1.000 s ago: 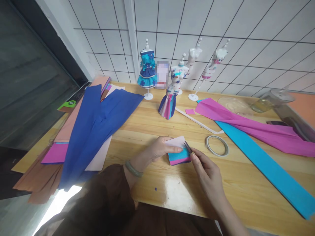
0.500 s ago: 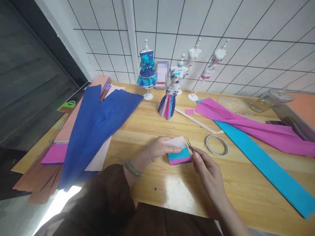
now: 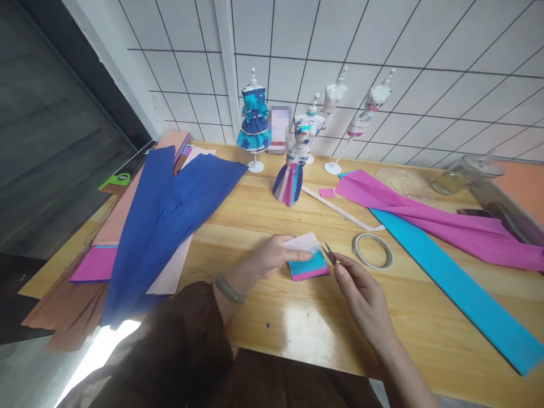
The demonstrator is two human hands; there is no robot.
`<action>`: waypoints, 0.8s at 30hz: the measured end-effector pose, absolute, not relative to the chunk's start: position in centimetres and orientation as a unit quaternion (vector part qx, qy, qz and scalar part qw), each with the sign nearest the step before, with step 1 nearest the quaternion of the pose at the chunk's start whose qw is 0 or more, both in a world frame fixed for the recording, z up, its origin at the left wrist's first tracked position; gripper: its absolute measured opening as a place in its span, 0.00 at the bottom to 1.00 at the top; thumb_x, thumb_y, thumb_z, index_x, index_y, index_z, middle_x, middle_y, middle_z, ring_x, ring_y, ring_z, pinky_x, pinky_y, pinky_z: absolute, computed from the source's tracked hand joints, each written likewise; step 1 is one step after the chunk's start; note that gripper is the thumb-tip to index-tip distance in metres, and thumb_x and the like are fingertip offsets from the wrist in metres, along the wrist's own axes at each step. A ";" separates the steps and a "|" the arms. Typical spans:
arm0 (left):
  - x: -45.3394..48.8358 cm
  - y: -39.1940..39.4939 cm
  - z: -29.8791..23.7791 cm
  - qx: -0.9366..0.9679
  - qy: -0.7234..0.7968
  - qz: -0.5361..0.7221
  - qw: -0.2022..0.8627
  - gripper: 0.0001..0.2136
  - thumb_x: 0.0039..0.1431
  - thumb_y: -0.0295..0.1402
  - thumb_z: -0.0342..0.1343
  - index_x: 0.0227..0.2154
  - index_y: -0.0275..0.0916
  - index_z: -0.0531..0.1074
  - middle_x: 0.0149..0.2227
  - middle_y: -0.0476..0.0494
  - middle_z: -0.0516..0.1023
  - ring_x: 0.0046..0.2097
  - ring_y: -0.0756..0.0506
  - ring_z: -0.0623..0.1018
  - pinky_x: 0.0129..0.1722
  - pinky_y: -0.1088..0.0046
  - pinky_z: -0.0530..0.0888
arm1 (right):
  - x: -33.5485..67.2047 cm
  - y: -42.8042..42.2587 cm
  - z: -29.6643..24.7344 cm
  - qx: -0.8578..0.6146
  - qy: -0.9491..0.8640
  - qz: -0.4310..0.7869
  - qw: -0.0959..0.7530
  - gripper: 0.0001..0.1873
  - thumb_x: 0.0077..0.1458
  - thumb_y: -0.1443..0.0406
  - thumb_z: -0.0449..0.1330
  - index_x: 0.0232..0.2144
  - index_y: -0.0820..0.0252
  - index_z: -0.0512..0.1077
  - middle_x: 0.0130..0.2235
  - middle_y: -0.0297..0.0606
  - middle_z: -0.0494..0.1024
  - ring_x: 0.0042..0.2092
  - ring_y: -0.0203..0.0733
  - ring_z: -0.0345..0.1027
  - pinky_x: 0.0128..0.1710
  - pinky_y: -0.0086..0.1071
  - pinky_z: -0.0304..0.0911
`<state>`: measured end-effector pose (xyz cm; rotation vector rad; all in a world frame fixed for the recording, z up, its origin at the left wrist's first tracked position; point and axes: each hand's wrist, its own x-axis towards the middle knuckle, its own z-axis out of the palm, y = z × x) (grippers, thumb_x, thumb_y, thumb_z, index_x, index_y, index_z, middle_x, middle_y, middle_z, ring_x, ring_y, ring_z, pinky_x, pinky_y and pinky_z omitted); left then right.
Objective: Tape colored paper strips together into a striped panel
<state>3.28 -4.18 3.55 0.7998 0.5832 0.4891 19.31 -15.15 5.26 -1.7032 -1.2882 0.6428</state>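
Observation:
My left hand (image 3: 274, 255) pinches a small stack of crepe paper pieces (image 3: 306, 264), its thumb on top. White, turquoise and magenta bands show, with a dark edge underneath. To the right of the stack, my right hand (image 3: 361, 286) is closed around small scissors (image 3: 330, 255). Their pointed blades are slightly apart and lie just off the paper's right edge; the handles are hidden in the fingers. Beyond the hands stands a small mannequin (image 3: 308, 127) with a striped paper skirt (image 3: 289, 184).
Blue crepe paper (image 3: 170, 209) covers other sheets at left. Magenta paper (image 3: 425, 215) crosses a turquoise strip (image 3: 454, 283) at right, near a tape roll (image 3: 355, 251). A mannequin in a blue dress (image 3: 254, 122) and two white ones stand by the tiled wall. A glass jar (image 3: 463, 173) lies at back right.
The scissors have moved slightly right, apart from the paper edge, and their blades look a little wider apart. The stack has tilted slightly in my left hand.

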 end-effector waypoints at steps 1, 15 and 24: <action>3.3 -4.2 3.6 0.378 0.271 0.233 0.854 0.18 0.36 0.33 0.68 0.33 0.31 0.75 0.33 0.42 0.77 0.33 0.49 0.74 0.35 0.74 0.68 | 19.0 -15.1 5.3 -0.680 -0.521 0.276 0.436 0.17 0.54 0.56 0.55 0.42 0.58 0.72 0.43 0.40 0.77 0.44 0.44 0.71 0.42 0.34 0.67; 3.4 -4.4 4.1 0.375 0.257 0.229 0.861 0.19 0.34 0.33 0.68 0.33 0.32 0.76 0.33 0.43 0.77 0.33 0.49 0.74 0.37 0.74 0.68 | 18.6 -14.9 4.7 -0.669 -0.521 0.287 0.446 0.17 0.54 0.57 0.55 0.42 0.58 0.72 0.42 0.40 0.77 0.44 0.44 0.70 0.45 0.35 0.65; 3.3 -4.4 4.2 0.375 0.264 0.224 0.860 0.19 0.34 0.33 0.68 0.33 0.31 0.75 0.33 0.42 0.77 0.33 0.49 0.74 0.38 0.73 0.68 | 18.5 -14.8 4.7 -0.666 -0.520 0.289 0.450 0.15 0.54 0.58 0.55 0.41 0.57 0.73 0.43 0.39 0.77 0.45 0.43 0.69 0.44 0.34 0.65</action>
